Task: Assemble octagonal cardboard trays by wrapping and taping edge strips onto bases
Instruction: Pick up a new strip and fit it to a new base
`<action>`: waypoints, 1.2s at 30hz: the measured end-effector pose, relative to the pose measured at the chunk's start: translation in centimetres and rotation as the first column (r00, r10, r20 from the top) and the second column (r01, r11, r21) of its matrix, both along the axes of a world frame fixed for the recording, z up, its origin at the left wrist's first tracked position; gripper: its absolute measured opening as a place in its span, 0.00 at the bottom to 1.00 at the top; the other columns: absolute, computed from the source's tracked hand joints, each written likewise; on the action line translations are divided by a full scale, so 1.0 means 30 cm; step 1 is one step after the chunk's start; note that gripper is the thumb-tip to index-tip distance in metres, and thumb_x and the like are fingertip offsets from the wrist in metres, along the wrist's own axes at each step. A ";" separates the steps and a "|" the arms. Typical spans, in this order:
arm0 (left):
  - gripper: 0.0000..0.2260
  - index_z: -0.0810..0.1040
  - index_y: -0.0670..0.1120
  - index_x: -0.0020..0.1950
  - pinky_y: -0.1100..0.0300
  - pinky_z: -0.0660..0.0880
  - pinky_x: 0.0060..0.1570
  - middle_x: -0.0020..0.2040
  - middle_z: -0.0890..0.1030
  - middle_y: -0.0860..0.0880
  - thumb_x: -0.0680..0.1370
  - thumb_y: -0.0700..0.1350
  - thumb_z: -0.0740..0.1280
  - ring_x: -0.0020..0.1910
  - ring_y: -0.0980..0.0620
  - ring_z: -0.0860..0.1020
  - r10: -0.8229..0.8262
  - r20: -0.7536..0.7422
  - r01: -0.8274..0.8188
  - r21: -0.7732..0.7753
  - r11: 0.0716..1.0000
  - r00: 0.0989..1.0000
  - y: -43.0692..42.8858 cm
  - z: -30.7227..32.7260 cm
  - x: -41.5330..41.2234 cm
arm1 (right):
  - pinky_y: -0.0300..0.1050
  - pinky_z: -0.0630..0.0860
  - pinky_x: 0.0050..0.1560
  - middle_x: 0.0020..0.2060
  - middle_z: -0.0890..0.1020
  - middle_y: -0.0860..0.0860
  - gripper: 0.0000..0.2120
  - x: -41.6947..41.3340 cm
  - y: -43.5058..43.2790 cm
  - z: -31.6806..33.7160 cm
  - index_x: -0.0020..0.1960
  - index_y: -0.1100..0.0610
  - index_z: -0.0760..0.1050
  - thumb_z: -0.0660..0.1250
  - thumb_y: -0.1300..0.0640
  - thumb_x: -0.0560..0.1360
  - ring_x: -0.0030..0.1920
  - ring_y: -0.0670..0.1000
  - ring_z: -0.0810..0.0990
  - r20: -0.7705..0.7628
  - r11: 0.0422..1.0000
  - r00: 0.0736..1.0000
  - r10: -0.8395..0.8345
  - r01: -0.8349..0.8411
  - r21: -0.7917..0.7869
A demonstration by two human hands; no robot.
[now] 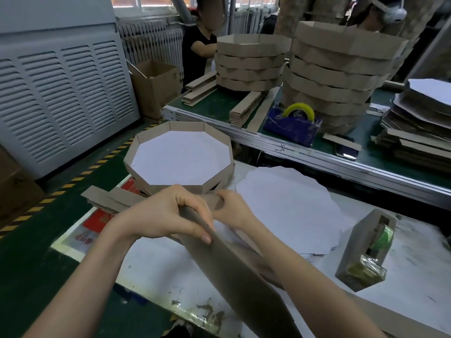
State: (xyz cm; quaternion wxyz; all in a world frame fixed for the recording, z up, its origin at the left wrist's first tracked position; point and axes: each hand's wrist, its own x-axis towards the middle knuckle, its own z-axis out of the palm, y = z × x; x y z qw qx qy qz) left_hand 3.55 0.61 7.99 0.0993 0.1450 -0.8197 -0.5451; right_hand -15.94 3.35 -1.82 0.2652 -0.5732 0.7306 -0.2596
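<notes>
Nearest the camera, a brown cardboard edge strip [244,286] rose from the lower edge of the view to the hands above the white worktable [156,267]. The left hand [166,215] gripped it near its upper end, fingers curled over the top edge and thumb laid along its near face. The right hand [231,211] lay just behind, fingers curled round the strip where it bent. How firmly it held was partly hidden by the left hand, though it appeared to be gripping.

Beyond the hands sat a finished tray [219,176], octagonal, with brown walls and a white floor, resting on others beneath it. To its right, a pile of white bases [288,203] lay flat on the worktable. Loose strips [105,197] lay at the left, under the left wrist.

At the right of the worktable stood a cardboard-cased tape dispenser [363,254] holding a greenish roll. Across an aluminium rail, on the green table [217,107], stood a blue dispenser [290,129] with a yellow roll, two tall stacks of trays [249,62], bundles of strips and heaps of flat cardboard. A person in black [195,52] was at the far side, beside an open carton [156,89]. A grey louvred cabinet [61,98] filled the left.
</notes>
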 end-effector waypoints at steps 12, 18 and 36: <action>0.52 0.38 0.77 0.70 0.67 0.61 0.63 0.65 0.75 0.67 0.69 0.52 0.78 0.57 0.66 0.78 0.151 -0.049 -0.155 -0.085 0.984 0.987 0.015 -0.022 -0.084 | 0.33 0.77 0.48 0.47 0.80 0.38 0.16 -0.189 0.279 0.485 0.55 0.42 0.76 0.76 0.53 0.71 0.50 0.40 0.77 0.314 0.874 0.949 -0.024 0.172 -0.454; 0.54 0.44 0.62 0.77 0.85 0.61 0.50 0.67 0.44 0.82 0.63 0.60 0.78 0.61 0.82 0.57 0.293 -0.178 -0.332 -0.258 0.907 0.940 0.013 -0.081 -0.152 | 0.40 0.79 0.51 0.52 0.79 0.43 0.27 -0.277 0.444 0.479 0.60 0.41 0.76 0.75 0.40 0.62 0.52 0.44 0.78 0.282 0.903 0.952 -0.119 0.222 -0.367; 0.39 0.50 0.77 0.70 0.60 0.69 0.61 0.58 0.62 0.84 0.70 0.60 0.74 0.62 0.67 0.68 0.126 -0.123 -0.166 -0.414 0.895 0.984 0.101 -0.028 -0.262 | 0.46 0.78 0.60 0.51 0.84 0.43 0.12 -0.344 0.369 0.489 0.62 0.49 0.79 0.63 0.49 0.81 0.52 0.41 0.82 0.101 0.961 0.969 -0.228 0.240 -0.138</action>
